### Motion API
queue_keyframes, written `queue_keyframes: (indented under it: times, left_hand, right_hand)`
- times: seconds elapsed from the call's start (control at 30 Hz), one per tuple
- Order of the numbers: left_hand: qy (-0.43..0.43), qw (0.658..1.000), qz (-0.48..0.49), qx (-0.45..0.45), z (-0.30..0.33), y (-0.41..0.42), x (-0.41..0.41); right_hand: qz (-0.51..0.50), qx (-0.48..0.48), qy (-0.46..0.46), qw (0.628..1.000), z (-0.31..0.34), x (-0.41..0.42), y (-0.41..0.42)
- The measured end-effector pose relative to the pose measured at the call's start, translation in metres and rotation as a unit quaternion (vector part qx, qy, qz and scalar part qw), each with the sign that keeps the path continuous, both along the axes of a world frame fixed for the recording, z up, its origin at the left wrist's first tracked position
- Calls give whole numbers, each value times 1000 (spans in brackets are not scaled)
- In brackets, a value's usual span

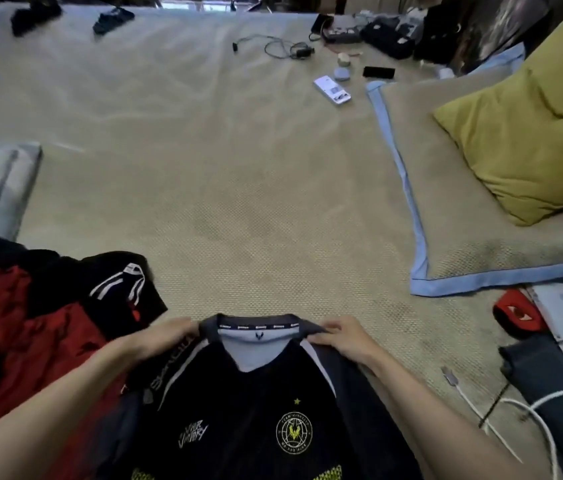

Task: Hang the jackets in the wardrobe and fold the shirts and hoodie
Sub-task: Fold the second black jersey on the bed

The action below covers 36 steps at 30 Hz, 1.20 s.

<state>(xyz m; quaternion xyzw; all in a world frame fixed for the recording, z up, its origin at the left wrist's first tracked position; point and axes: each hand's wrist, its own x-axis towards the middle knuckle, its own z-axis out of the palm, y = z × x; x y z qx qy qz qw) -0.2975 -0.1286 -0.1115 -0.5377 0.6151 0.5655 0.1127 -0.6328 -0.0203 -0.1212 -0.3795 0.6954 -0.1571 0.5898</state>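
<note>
A black jersey shirt (pixel 252 403) with a yellow round crest and grey collar lies face up at the bed's near edge. My left hand (pixel 166 336) pinches its left shoulder beside the collar. My right hand (pixel 340 336) pinches the right shoulder in the same way. To the left sits a heap of red and black garments (pixel 31 320), one with white stripes. The shirt's lower part runs out of view at the bottom.
The beige bed cover (pixel 224 188) spreads ahead. A blue-edged mat (pixel 422 251) with a yellow pillow (pixel 529 140) lies right. Cables, a remote (pixel 332 90) and small items sit at the far right. White cables (pixel 501 417) and papers lie near right.
</note>
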Motion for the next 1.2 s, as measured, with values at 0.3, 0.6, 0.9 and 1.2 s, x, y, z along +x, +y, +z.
queue_keyframes:
  times: [0.3, 0.6, 0.9, 1.2]
  left_hand:
    - [-22, 979, 71, -191, -99, -136, 0]
    - [-88, 945, 28, -312, -147, -234, -32]
    - [-65, 792, -191, -577, -145, -123, -113]
    - [-118, 860, -269, -418, -176, -25, -202]
  right_hand:
    - [-64, -50, 27, 996, -75, -13, -142]
    - [-56, -152, 184, 969, -133, -35, -237]
    - [73, 86, 141, 984, -106, -85, -189]
    - [51, 96, 30, 994, -69, -152, -126]
